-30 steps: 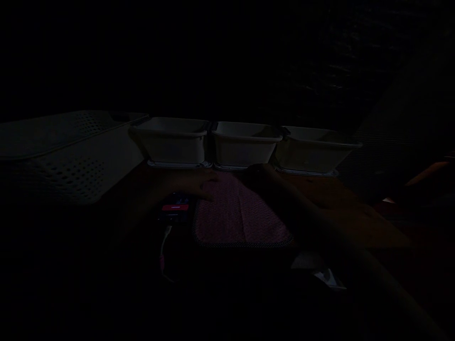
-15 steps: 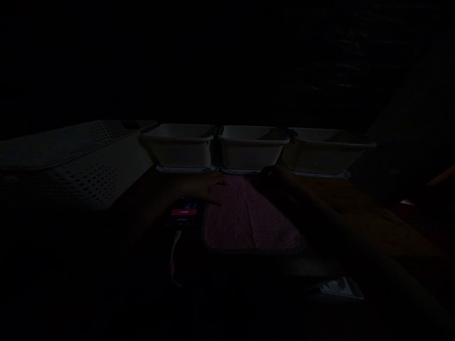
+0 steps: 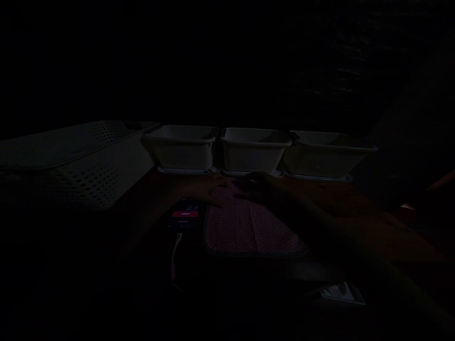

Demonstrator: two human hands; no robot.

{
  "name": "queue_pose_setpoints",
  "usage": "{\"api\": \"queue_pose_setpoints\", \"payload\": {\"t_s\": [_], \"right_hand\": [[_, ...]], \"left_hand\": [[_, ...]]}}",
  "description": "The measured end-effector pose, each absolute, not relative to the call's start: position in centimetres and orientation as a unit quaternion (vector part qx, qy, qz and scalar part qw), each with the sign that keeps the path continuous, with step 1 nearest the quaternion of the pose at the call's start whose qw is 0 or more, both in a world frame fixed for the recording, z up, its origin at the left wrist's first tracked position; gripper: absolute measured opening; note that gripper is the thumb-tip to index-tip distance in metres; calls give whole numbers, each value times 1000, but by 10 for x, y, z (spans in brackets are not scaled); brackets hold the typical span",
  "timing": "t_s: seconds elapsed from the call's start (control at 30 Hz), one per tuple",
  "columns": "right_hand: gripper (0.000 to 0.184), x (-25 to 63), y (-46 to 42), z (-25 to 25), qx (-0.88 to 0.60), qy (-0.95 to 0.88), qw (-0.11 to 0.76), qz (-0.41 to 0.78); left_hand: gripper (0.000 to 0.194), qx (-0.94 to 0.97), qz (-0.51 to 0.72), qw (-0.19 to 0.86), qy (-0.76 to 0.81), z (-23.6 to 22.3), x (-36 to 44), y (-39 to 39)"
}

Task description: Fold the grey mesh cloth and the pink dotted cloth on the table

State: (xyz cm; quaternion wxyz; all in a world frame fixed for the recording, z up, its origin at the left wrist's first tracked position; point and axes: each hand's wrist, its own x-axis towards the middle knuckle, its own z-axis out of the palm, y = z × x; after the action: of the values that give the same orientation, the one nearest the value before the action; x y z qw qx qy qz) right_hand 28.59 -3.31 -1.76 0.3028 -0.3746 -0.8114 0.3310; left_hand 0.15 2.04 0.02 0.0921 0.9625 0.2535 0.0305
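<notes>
The scene is very dark. A pink cloth (image 3: 250,229) with a dark dotted edge lies flat on the wooden table. My left hand (image 3: 202,190) rests on the cloth's far left corner, fingers stretched flat. My right hand (image 3: 258,185) lies on the cloth's far edge near the middle; its fingers are too dark to read. A phone (image 3: 185,215) with a red bar on its screen lies just left of the cloth, under my left hand, with a cable (image 3: 175,253) running toward me.
Three white rectangular bins (image 3: 182,150) (image 3: 253,154) (image 3: 322,158) stand in a row behind the cloth. A large white perforated basket (image 3: 76,161) sits at the left. A small white item (image 3: 339,292) lies at the near right.
My right hand has slid left along the cloth's far edge, toward my left hand. The left hand stays on its corner. The view shifted slightly.
</notes>
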Motion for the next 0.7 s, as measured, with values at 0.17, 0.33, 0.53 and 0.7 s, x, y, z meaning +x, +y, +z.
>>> {"api": "queue_pose_setpoints", "payload": {"t_s": [0.17, 0.33, 0.53, 0.7], "right_hand": [[67, 268, -48, -19, -293, -804, 317, 408], [72, 259, -43, -21, -336, -894, 195, 222], [82, 257, -34, -38, -429, -900, 28, 71], [87, 255, -36, -34, -435, -897, 5, 77]], "left_hand": [[71, 961, 21, 103, 257, 8, 5, 14], [75, 962, 21, 106, 251, 8, 4, 13], [67, 966, 20, 75, 245, 5, 2, 16], [70, 963, 14, 64, 261, 5, 2, 15]]}}
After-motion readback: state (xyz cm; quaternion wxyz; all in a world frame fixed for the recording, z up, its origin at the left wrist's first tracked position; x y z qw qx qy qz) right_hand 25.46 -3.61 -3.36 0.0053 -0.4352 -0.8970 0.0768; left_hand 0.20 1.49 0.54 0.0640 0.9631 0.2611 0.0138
